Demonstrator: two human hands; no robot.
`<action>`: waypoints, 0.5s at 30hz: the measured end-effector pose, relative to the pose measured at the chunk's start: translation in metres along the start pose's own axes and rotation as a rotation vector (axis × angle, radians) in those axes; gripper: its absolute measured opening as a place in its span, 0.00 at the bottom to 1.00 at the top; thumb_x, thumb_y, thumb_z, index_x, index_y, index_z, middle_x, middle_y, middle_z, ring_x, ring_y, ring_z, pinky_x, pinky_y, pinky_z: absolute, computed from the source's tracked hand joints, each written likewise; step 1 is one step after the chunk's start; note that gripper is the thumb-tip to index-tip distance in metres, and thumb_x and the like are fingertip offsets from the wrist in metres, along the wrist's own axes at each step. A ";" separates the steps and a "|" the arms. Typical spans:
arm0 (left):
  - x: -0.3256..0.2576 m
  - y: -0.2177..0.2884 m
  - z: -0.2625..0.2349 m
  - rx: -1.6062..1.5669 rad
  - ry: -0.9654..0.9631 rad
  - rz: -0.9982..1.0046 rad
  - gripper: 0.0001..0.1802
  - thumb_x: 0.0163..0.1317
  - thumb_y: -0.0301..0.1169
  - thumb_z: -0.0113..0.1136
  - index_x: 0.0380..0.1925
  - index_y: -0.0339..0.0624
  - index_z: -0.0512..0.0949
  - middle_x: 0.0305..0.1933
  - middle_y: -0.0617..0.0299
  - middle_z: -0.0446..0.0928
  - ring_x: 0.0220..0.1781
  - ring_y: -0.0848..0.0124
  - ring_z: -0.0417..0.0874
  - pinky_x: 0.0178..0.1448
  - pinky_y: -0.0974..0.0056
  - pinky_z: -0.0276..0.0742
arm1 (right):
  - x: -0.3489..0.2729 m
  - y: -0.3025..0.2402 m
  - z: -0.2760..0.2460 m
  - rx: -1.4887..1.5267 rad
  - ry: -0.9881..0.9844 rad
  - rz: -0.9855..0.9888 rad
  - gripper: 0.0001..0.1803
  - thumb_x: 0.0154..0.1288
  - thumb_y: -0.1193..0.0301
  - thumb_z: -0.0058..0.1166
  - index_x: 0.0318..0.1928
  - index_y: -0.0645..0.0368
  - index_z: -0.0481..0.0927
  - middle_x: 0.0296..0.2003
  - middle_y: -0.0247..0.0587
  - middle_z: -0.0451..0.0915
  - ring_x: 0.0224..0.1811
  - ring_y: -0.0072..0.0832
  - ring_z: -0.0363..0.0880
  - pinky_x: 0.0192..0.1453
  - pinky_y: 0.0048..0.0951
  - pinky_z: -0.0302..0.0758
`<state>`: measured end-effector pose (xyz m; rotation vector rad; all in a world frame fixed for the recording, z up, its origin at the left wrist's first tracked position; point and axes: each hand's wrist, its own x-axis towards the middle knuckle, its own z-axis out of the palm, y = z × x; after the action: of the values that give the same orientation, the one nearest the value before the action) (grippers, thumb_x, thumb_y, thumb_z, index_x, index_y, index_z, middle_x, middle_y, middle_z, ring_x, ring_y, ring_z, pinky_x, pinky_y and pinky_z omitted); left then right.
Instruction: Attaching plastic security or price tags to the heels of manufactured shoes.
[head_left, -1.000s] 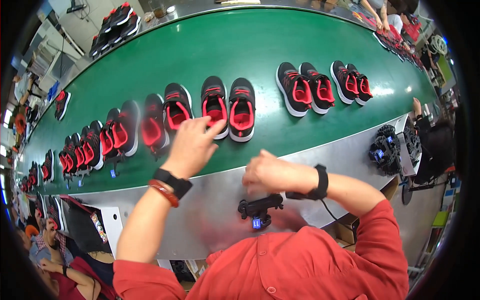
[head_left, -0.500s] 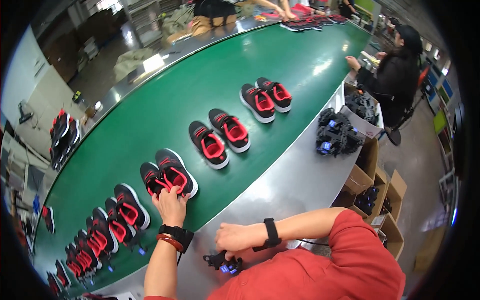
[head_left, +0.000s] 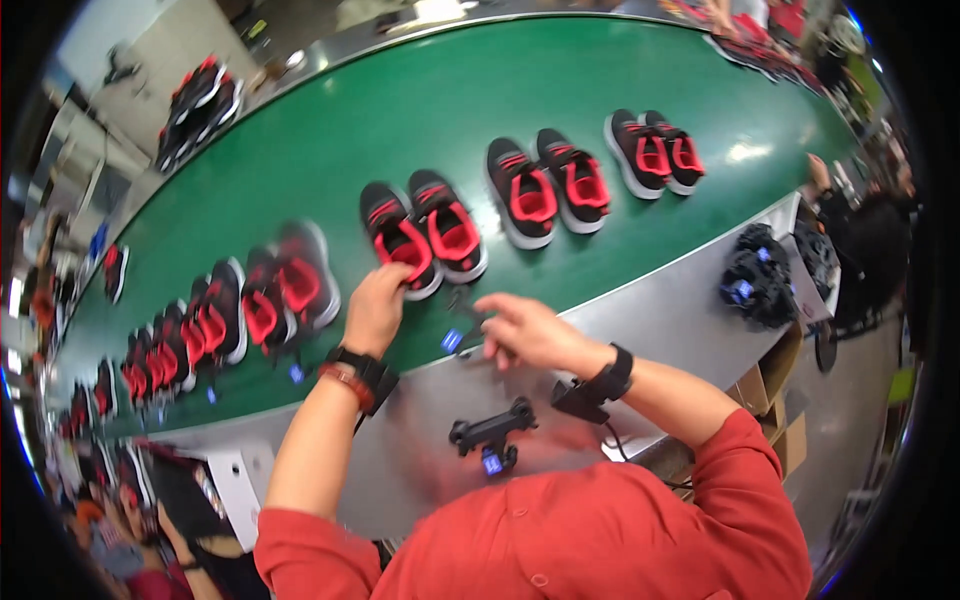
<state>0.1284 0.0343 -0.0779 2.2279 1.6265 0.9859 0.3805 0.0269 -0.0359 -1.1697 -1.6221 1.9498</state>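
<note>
My left hand [head_left: 377, 308] pinches the heel of the left shoe [head_left: 392, 238] of a black and red pair on the green belt. Close beside it stands the pair's right shoe [head_left: 447, 222]. My right hand [head_left: 532, 332], blurred, is just behind the heels. Its fingers hold a small black plastic hanger [head_left: 468, 312] with a blue tag [head_left: 452, 340]; how they grip it is partly hidden. More black hangers [head_left: 492, 430] with a blue tag lie on the metal ledge before me.
Further pairs of shoes [head_left: 550, 190] line the green belt [head_left: 400, 100] on both sides; several at left carry blue tags. A heap of black hangers [head_left: 755, 278] sits on the metal ledge [head_left: 650, 310], beside a white box [head_left: 812, 275]. Other people work at far right and lower left.
My right hand has lifted a black hanger off the ledge and brought it toward the shoe heels. My left hand remains at the same pair. The view has turned.
</note>
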 end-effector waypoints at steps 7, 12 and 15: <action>-0.025 0.005 -0.015 -0.024 0.020 -0.111 0.10 0.51 0.21 0.61 0.35 0.40 0.77 0.36 0.55 0.77 0.39 0.53 0.79 0.41 0.57 0.76 | 0.022 -0.002 0.023 -0.013 -0.034 0.013 0.22 0.71 0.72 0.39 0.64 0.62 0.61 0.30 0.36 0.79 0.23 0.19 0.76 0.26 0.20 0.72; -0.032 0.012 -0.012 -0.007 0.038 -0.139 0.10 0.50 0.21 0.62 0.34 0.40 0.77 0.35 0.57 0.76 0.37 0.54 0.79 0.39 0.57 0.76 | 0.030 0.006 0.029 0.027 -0.015 0.006 0.23 0.71 0.71 0.41 0.65 0.63 0.61 0.29 0.37 0.79 0.22 0.19 0.76 0.24 0.22 0.73; -0.033 0.011 -0.011 0.003 0.035 -0.143 0.10 0.50 0.22 0.63 0.34 0.42 0.77 0.35 0.57 0.76 0.37 0.54 0.79 0.39 0.57 0.76 | 0.032 0.007 0.031 0.023 -0.051 0.016 0.23 0.71 0.71 0.41 0.64 0.61 0.63 0.28 0.36 0.79 0.21 0.19 0.76 0.24 0.22 0.73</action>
<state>0.1244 -0.0023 -0.0767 2.0741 1.7750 0.9897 0.3387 0.0279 -0.0538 -1.1369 -1.6150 2.0186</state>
